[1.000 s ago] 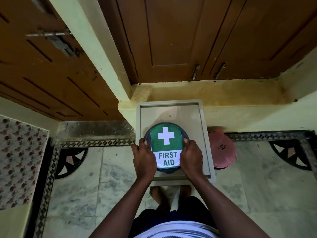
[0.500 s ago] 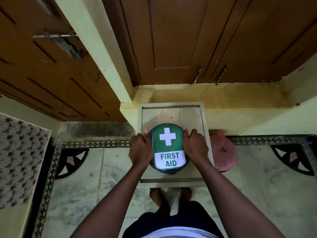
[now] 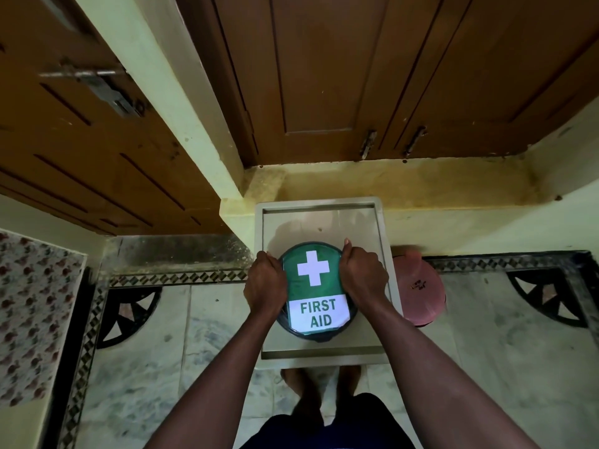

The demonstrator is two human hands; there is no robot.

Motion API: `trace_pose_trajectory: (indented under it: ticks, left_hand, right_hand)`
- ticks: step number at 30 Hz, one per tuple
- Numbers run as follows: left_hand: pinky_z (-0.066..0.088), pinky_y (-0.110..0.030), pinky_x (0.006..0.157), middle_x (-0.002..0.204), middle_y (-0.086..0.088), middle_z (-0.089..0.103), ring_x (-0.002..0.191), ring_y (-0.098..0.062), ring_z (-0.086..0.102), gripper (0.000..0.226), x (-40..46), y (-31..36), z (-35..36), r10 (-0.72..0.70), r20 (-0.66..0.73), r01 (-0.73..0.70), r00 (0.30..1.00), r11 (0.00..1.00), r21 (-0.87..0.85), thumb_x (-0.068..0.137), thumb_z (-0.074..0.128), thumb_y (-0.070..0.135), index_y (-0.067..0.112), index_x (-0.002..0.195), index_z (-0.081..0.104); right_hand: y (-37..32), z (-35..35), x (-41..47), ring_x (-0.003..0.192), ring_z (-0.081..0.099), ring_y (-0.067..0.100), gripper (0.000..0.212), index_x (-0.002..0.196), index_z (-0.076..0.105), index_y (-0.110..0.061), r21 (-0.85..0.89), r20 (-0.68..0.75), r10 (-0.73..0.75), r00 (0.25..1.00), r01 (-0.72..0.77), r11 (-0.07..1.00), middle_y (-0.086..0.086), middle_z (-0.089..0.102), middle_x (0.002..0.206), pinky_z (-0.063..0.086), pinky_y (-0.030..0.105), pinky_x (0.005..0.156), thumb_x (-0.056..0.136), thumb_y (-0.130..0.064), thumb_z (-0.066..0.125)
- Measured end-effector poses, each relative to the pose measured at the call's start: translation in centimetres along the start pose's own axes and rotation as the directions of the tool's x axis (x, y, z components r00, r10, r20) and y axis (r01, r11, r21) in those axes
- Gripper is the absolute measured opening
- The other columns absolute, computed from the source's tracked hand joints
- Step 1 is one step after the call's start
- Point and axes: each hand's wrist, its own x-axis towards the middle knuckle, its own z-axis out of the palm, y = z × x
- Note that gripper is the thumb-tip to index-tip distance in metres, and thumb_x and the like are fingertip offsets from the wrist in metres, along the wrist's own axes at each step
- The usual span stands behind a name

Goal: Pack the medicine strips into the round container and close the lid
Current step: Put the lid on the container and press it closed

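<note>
A round dark container [image 3: 316, 333] stands on a small grey table [image 3: 324, 354]. Its lid [image 3: 312, 277] is on top and carries a green label with a white cross and the words FIRST AID. My left hand [image 3: 265, 283] grips the lid's left edge. My right hand [image 3: 363, 277] grips its right edge, thumb up at the far rim. No medicine strips are in sight; the inside of the container is hidden by the lid.
A pink round lid or bowl [image 3: 419, 286] lies on the floor right of the table. Wooden doors [image 3: 324, 76] and a yellow step [image 3: 405, 183] stand beyond it. A floral cloth [image 3: 29, 312] lies at the left. My bare feet [image 3: 319, 380] are below the table.
Both hands have slid from the near side of the lid up along its left and right edges. The view has shifted slightly downward in the frame.
</note>
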Motion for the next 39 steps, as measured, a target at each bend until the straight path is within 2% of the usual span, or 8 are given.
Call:
trace_pose_trajectory:
  ticks: [7,10,13,15,17,23,29,39]
  left_hand:
    - [0.052,-0.042,0.076,0.104,-0.010,0.067,0.094,-0.033,0.066,0.049,-1.4,-0.9,-0.6,-0.012,-0.046,0.009,0.999,0.997,-0.073,0.107,0.032,0.054,0.013,0.101,0.059]
    - [0.052,-0.038,0.075,0.108,-0.003,0.062,0.090,-0.025,0.062,0.046,-3.4,-2.3,-0.8,-0.028,0.009,0.029,1.000,0.991,-0.130,0.100,0.042,0.064,0.019,0.101,0.054]
    - [0.061,-0.046,0.081,0.114,-0.002,0.060,0.095,-0.020,0.066,0.042,-5.3,-4.3,-0.9,-0.065,0.122,0.099,0.990,0.949,-0.298,0.088,0.070,0.059,0.028,0.112,0.054]
    - [0.065,-0.050,0.077,0.117,-0.006,0.060,0.097,-0.019,0.070,0.056,-6.4,-5.8,-0.7,-0.069,0.235,0.165,0.970,0.894,-0.417,0.075,0.084,0.054,0.034,0.119,0.055]
    - [0.067,-0.047,0.071,0.123,-0.009,0.057,0.103,-0.023,0.072,0.073,-7.4,-6.8,-0.5,-0.080,0.331,0.253,0.940,0.816,-0.520,0.068,0.089,0.055,0.034,0.130,0.055]
    - [0.066,-0.043,0.072,0.115,-0.008,0.074,0.098,-0.020,0.079,0.046,-8.9,-5.6,-1.6,-0.005,0.427,0.339,0.904,0.617,-0.710,0.090,0.079,0.015,0.020,0.132,0.060]
    - [0.066,-0.043,0.073,0.115,-0.008,0.076,0.101,-0.023,0.078,0.042,-9.0,-5.3,-2.1,0.026,0.428,0.324,0.903,0.611,-0.722,0.092,0.077,0.014,0.017,0.131,0.062]
    - [0.067,-0.045,0.075,0.104,-0.001,0.071,0.099,-0.028,0.077,0.044,-6.0,-1.3,-1.7,0.150,0.421,0.223,0.894,0.666,-0.711,0.092,0.078,0.020,0.020,0.132,0.060]
  right_hand:
    - [1.7,-0.5,-1.9,0.086,0.066,0.034,0.075,0.100,0.058,-0.016,0.037,0.088,0.007,0.996,-0.010,0.999,0.010,0.066,0.095,0.053,0.041,0.073,0.093,-0.081,0.019]
    - [3.9,-0.4,-3.9,0.084,0.066,0.027,0.073,0.104,0.054,-0.022,0.199,0.235,-0.039,0.971,-0.008,0.980,0.004,0.065,0.094,0.057,0.044,0.072,0.081,-0.089,0.039]
    - [6.0,-1.0,-5.6,0.090,0.073,0.020,0.064,0.120,0.057,-0.025,0.517,0.369,0.008,0.929,-0.213,0.829,0.001,0.072,0.106,0.064,0.046,0.073,0.073,-0.058,0.085]
    - [7.0,-1.5,-6.7,0.094,0.075,0.024,0.067,0.126,0.057,-0.023,0.661,0.452,0.024,0.892,-0.353,0.662,0.008,0.072,0.108,0.065,0.050,0.071,0.071,-0.027,0.094]
    - [7.4,-1.7,-7.5,0.097,0.074,0.027,0.074,0.131,0.056,-0.022,0.701,0.460,-0.014,0.888,-0.353,0.620,0.013,0.070,0.108,0.066,0.050,0.071,0.068,-0.014,0.095]
    - [7.0,-1.5,-7.5,0.094,0.073,0.032,0.077,0.134,0.058,-0.019,0.724,0.430,-0.041,0.902,-0.317,0.612,0.014,0.067,0.100,0.066,0.046,0.066,0.067,-0.008,0.095]
    - [6.7,-1.6,-7.6,0.090,0.072,0.029,0.059,0.121,0.069,-0.018,0.734,0.384,-0.094,0.919,-0.241,0.635,-0.003,0.069,0.088,0.063,0.036,0.060,0.068,-0.006,0.093]
    - [6.7,-3.5,-4.5,0.091,0.075,0.032,0.062,0.130,0.063,-0.017,0.758,0.350,-0.069,0.934,-0.239,0.607,0.008,0.068,0.092,0.066,0.047,0.069,0.075,-0.008,0.090]
